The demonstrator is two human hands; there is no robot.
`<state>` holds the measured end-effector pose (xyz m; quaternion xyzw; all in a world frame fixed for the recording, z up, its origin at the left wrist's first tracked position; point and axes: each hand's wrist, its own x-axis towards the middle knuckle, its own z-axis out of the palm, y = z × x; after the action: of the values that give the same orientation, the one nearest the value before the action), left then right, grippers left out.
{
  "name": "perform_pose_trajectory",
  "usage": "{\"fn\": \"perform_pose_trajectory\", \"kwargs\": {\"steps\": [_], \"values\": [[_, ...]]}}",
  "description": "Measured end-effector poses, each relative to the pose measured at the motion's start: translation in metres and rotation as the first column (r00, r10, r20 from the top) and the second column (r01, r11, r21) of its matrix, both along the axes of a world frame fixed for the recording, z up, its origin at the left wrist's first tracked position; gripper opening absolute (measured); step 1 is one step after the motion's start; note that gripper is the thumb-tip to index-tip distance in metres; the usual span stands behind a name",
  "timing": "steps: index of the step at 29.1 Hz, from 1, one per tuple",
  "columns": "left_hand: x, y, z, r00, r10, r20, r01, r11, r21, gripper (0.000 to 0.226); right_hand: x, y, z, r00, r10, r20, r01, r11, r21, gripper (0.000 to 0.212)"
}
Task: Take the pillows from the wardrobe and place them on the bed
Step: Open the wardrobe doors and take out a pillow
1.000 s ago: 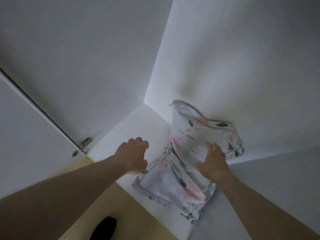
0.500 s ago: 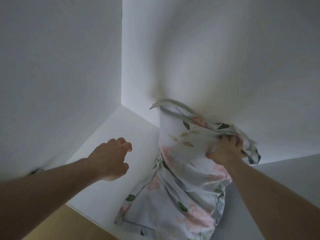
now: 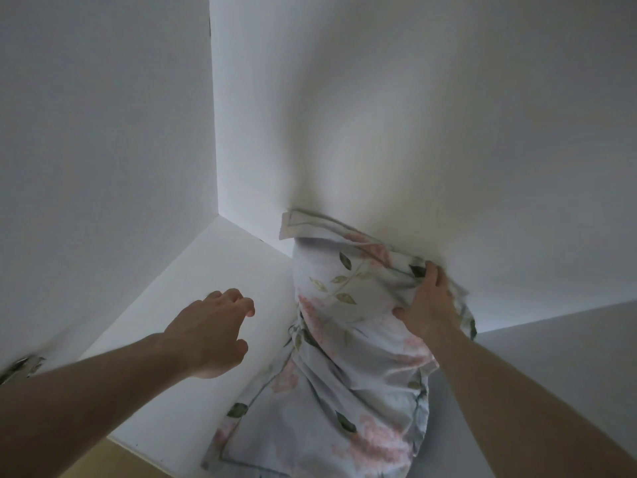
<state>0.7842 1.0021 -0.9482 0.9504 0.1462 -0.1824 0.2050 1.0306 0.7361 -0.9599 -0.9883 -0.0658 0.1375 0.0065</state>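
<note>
I see the floral pillow standing on end on the white wardrobe shelf, leaning against the back wall near the shelf's rear left corner, with its lower end hanging over the front edge. My right hand grips the upper right part of the pillow, fingers curled over the flanged hem and thumb pressed into the face. My left hand hovers above the bare shelf just left of the pillow, fingers loosely curled and holding nothing. I judge the pillow light, soft and compressible; the loose cover will slide over the filling, so I advise holding the body at both side edges, not the hem alone. The shelf is smooth and flat. The side wall bounds it at left; yellowish flooring shows below.
</note>
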Motion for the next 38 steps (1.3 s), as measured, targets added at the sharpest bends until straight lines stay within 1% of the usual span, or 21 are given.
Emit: {"fn": "perform_pose_trajectory", "kwargs": {"steps": [2,5,6,7,9,10,13,16,19,21,24,25,27,28,29,30,31,32,33,35,38], "values": [[0.005,-0.001,-0.002,1.000,-0.007,0.001,0.007,1.000,-0.002,0.050,0.007,-0.001,-0.008,0.988,-0.076,-0.133,0.084,0.995,0.054,0.130],[0.007,-0.003,-0.011,1.000,-0.026,-0.010,0.026,1.000,-0.012,0.051,0.000,0.000,-0.028,0.985,-0.090,-0.147,0.086,0.996,-0.034,0.126],[0.006,-0.004,-0.013,0.999,-0.036,-0.021,0.036,0.999,-0.011,0.051,-0.004,-0.002,-0.035,0.989,-0.082,-0.120,0.075,0.995,-0.068,0.114],[0.005,-0.003,-0.014,0.999,-0.040,-0.024,0.039,0.999,-0.012,0.051,-0.009,-0.003,-0.039,0.990,-0.084,-0.111,0.075,0.994,-0.082,0.093],[0.002,-0.002,-0.016,0.999,-0.037,-0.031,0.037,0.999,-0.013,0.051,-0.022,-0.003,-0.041,0.987,-0.068,-0.144,0.065,0.998,-0.027,0.051],[-0.001,-0.001,-0.015,0.999,-0.030,-0.038,0.029,0.999,-0.016,0.051,-0.030,0.000,-0.039,0.984,-0.052,-0.170,0.055,0.998,0.013,0.042],[-0.012,0.000,-0.011,0.999,-0.004,-0.038,0.003,1.000,-0.031,0.052,-0.055,0.012,-0.026,0.984,0.023,-0.176,-0.015,0.999,0.050,0.045],[-0.027,-0.002,-0.001,1.000,0.015,-0.021,-0.016,0.999,-0.041,0.062,-0.090,0.017,-0.009,0.965,0.170,-0.201,-0.148,0.981,0.122,0.053],[-0.040,-0.006,0.018,0.999,0.015,0.041,-0.012,0.999,-0.053,0.077,-0.122,0.017,0.017,0.921,0.249,-0.299,-0.151,0.938,0.313,0.035],[-0.047,-0.009,0.033,0.995,-0.013,0.100,0.018,0.999,-0.045,0.092,-0.140,0.018,0.040,0.900,0.324,-0.292,-0.209,0.908,0.364,0.025],[-0.057,-0.014,0.051,0.987,-0.075,0.145,0.071,0.997,0.031,0.112,-0.162,0.018,0.070,0.886,0.414,-0.212,-0.285,0.844,0.455,0.020],[-0.062,-0.015,0.059,0.984,-0.096,0.149,0.087,0.994,0.066,0.117,-0.172,0.018,0.084,0.875,0.442,-0.196,-0.306,0.820,0.483,0.021],[-0.077,-0.016,0.073,0.988,-0.135,0.077,0.126,0.985,0.121,0.123,-0.196,0.020,0.112,0.854,0.487,-0.182,-0.340,0.787,0.515,0.025],[-0.086,-0.017,0.081,0.986,-0.165,0.014,0.162,0.978,0.135,0.122,-0.208,0.019,0.125,0.844,0.508,-0.171,-0.355,0.769,0.531,0.027],[-0.099,-0.019,0.091,0.984,-0.174,-0.044,0.178,0.977,0.119,0.112,-0.220,0.018,0.137,0.841,0.518,-0.160,-0.358,0.753,0.552,0.028],[-0.113,-0.024,0.103,0.984,-0.164,-0.072,0.169,0.983,0.072,0.090,-0.235,0.014,0.148,0.843,0.516,-0.151,-0.353,0.744,0.567,0.028],[-0.115,-0.029,0.105,0.986,-0.150,-0.068,0.150,0.989,0.006,0.058,-0.239,0.010,0.150,0.849,0.508,-0.145,-0.347,0.743,0.573,0.029],[-0.149,-0.040,0.127,0.992,-0.097,-0.076,0.093,0.994,-0.057,0.030,-0.267,0.004,0.169,0.838,0.526,-0.148,-0.353,0.728,0.588,0.028],[-0.158,-0.046,0.135,0.996,-0.071,-0.052,0.067,0.994,-0.085,0.015,-0.275,-0.001,0.175,0.837,0.528,-0.140,-0.358,0.724,0.589,0.025],[-0.194,-0.064,0.156,0.996,-0.066,-0.057,0.061,0.994,-0.087,0.010,-0.307,-0.013,0.196,0.814,0.556,-0.170,-0.362,0.714,0.600,0.019],[-0.245,-0.090,0.195,0.994,-0.087,-0.063,0.081,0.992,-0.093,0.012,-0.344,-0.031,0.238,0.815,0.522,-0.251,-0.317,0.764,0.562,0.023]]}}
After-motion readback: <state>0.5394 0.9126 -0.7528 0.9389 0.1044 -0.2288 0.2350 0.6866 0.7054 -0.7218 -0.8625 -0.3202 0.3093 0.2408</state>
